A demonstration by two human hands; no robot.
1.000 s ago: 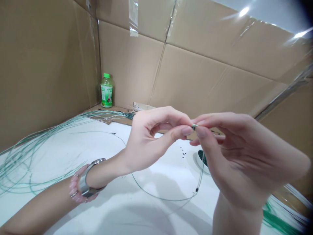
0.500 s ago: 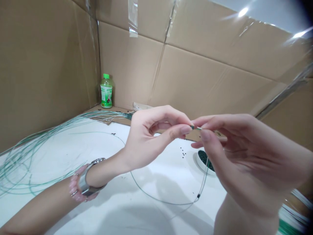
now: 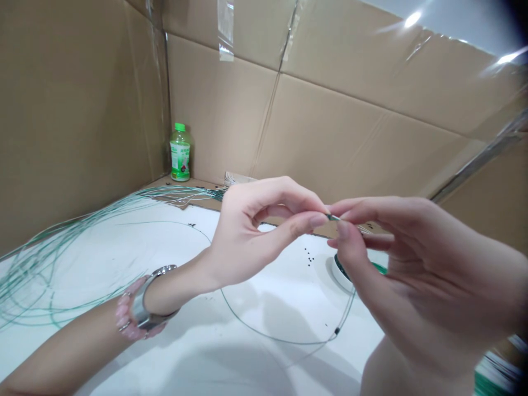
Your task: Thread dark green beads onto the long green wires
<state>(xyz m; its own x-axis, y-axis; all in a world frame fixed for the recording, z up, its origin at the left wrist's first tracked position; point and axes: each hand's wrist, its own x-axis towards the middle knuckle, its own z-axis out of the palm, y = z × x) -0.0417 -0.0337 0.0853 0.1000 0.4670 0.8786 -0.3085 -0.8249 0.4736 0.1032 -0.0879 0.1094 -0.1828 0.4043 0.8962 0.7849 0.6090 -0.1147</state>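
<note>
My left hand (image 3: 256, 231) is raised above the white table (image 3: 124, 258), thumb and forefinger pinched on a tiny dark bead at the end of a thin green wire (image 3: 284, 336). My right hand (image 3: 412, 264) meets it fingertip to fingertip, pinching the same wire end. The wire hangs from the fingers and loops down over the table, with a small dark bead (image 3: 337, 331) on it. A small white dish of dark green beads (image 3: 340, 269) sits below my right hand, partly hidden by it.
A bundle of long green wires (image 3: 61, 247) fans across the left of the table. A green-capped bottle (image 3: 180, 152) stands in the far corner. Cardboard walls (image 3: 330, 121) enclose the table. A few loose beads (image 3: 308, 254) lie near the dish. More green wires (image 3: 490, 374) show at lower right.
My right hand has slid slightly right and down along the wire, uncovering more of the dish. The hanging loop has shifted a little. The left hand holds nearly still.
</note>
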